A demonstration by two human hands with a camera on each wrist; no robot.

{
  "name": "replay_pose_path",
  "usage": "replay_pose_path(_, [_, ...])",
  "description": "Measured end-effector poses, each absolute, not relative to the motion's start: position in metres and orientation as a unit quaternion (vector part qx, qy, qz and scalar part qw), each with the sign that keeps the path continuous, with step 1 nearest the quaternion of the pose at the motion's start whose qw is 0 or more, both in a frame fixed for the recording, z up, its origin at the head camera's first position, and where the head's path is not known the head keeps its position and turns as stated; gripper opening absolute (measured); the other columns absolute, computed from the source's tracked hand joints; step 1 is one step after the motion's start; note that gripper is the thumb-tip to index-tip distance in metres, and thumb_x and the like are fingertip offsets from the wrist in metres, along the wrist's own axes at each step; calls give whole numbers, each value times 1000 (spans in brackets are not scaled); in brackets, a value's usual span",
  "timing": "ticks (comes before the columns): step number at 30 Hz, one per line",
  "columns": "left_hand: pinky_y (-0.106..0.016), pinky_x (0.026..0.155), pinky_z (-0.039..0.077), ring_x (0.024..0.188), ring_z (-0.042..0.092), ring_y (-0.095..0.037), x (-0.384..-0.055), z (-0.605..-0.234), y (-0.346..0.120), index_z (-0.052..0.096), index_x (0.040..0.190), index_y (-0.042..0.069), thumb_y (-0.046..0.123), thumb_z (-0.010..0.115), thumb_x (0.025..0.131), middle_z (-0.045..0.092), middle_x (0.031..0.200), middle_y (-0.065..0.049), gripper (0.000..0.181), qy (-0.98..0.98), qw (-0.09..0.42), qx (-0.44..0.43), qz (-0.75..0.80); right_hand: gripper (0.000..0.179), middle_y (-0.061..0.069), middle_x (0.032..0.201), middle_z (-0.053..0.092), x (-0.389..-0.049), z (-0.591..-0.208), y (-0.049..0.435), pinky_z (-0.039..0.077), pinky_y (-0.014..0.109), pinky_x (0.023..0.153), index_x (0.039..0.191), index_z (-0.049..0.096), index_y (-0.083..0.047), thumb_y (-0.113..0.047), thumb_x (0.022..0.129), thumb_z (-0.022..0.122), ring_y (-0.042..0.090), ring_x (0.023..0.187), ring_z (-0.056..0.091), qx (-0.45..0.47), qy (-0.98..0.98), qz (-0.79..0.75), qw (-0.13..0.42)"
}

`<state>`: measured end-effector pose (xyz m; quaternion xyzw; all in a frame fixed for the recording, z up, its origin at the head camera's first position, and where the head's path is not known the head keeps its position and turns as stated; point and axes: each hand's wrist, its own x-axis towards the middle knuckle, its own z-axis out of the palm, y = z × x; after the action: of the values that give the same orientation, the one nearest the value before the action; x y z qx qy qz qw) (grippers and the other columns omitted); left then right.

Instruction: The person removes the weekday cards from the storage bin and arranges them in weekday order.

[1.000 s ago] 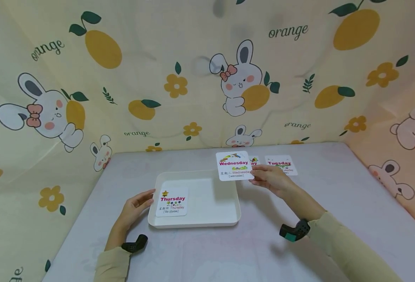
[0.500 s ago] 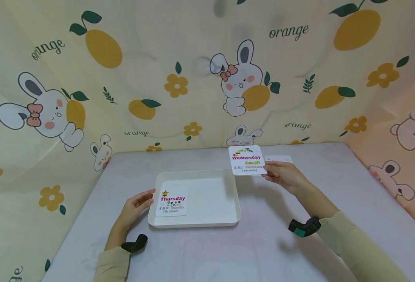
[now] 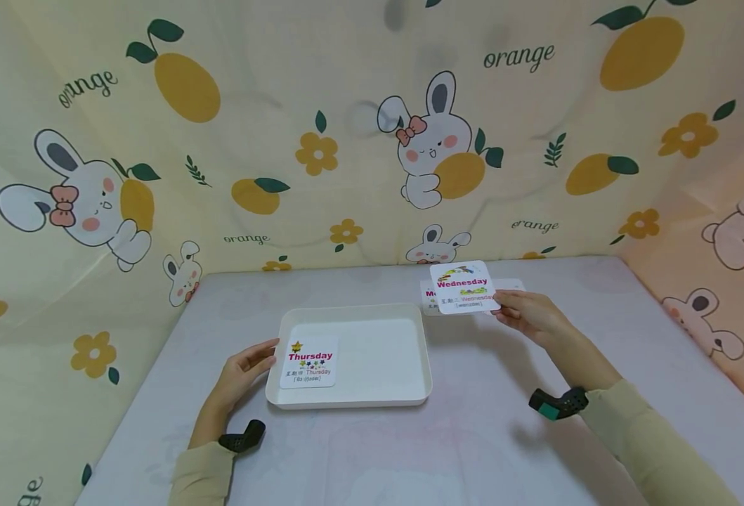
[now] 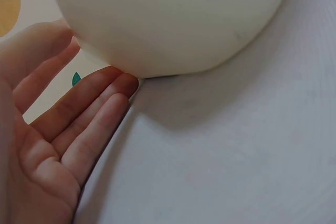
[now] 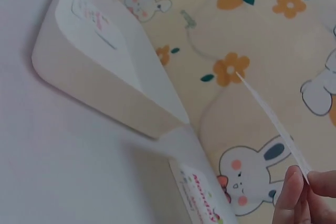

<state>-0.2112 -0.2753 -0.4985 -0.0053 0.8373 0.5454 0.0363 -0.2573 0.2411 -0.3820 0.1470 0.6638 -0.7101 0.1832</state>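
My right hand point(image 3: 532, 318) pinches the right edge of a white flashcard reading Wednesday point(image 3: 463, 287), raised and facing the head camera. In the right wrist view the card point(image 5: 275, 124) appears edge-on between thumb and fingers. Behind it on the table lies a Monday card point(image 3: 428, 303), partly covered by it in the head view. Another white card point(image 3: 509, 284) shows only its upper edge there. My left hand point(image 3: 235, 376) touches the left side of a white tray point(image 3: 378, 400), fingers extended against its wall. In the tray's left half lies a Thursday card point(image 3: 309, 362).
A pale cloth covers the table point(image 3: 359, 457). Behind it and at both sides hangs a cream curtain point(image 3: 251, 105) printed with rabbits and oranges. The right wrist view shows the Monday card point(image 5: 202, 198) lying beyond the tray's near corner.
My right hand has moved right with the Wednesday card, away from above the tray toward the cards on the table. The left hand and tray have stayed in place.
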Motion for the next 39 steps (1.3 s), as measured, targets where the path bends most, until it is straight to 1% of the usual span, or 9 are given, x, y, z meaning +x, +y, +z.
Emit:
replay_pose_path(3, [-4,91,42,103,52,18,-211,-499,-274,55,136,13,35,65,92,58,138,-13,50,839,39,-8,543,15,-9,77,68,-258,-383,247,55,15,70,108,57,-12,-19,95,60,6,73,62,150,661,-712,183])
replay_pose_path(9, [-4,91,41,101,52,20,-211,-498,-273,55,136,14,34,65,92,58,138,-12,50,840,43,-17,541,18,-8,77,67,-261,-387,256,54,15,70,110,54,-11,-19,95,59,6,73,61,165,650,-718,186])
replay_pose_path(15, [-5,92,42,102,52,20,-210,-496,-274,54,137,13,35,64,92,57,139,-13,51,838,42,-10,544,3,-5,77,67,-265,-393,269,53,15,69,95,60,-14,-16,95,58,6,71,59,180,607,-747,201])
replay_pose_path(18, [-5,91,43,101,52,20,-210,-497,-274,54,137,12,35,64,92,57,140,-14,51,836,43,-8,547,16,-5,78,68,-267,-396,276,53,15,70,111,58,-12,-16,95,58,7,73,59,191,590,-757,207])
replay_pose_path(21, [-4,89,42,100,53,20,-210,-498,-274,54,136,12,34,64,92,57,140,-14,51,835,42,-11,549,18,-5,78,68,-269,-399,283,52,15,70,112,58,-12,-15,95,59,8,74,59,204,577,-763,207])
replay_pose_path(22, [-3,89,43,100,53,19,-212,-500,-275,54,136,12,34,65,92,57,140,-13,51,834,43,-15,550,16,-5,77,68,-269,-399,285,52,15,70,111,59,-12,-15,95,59,8,73,59,208,575,-764,206])
replay_pose_path(24, [-3,89,43,101,54,19,-212,-500,-275,55,136,13,34,65,91,57,139,-12,50,833,44,-16,552,7,-5,77,68,-270,-401,290,52,15,69,90,65,-15,-15,94,60,8,72,59,212,569,-768,204])
replay_pose_path(27, [-4,89,43,101,54,18,-212,-500,-275,55,136,13,34,65,91,57,139,-12,50,832,44,-16,552,22,-5,75,68,-272,-404,299,52,16,68,74,69,-19,-14,94,60,7,71,59,214,562,-773,203])
replay_pose_path(39, [-4,90,42,104,53,17,-211,-499,-276,54,137,12,36,64,92,57,138,-16,52,839,37,-4,543,31,-5,71,68,-280,-420,329,50,17,67,68,70,-19,-17,96,57,7,68,59,235,551,-773,208])
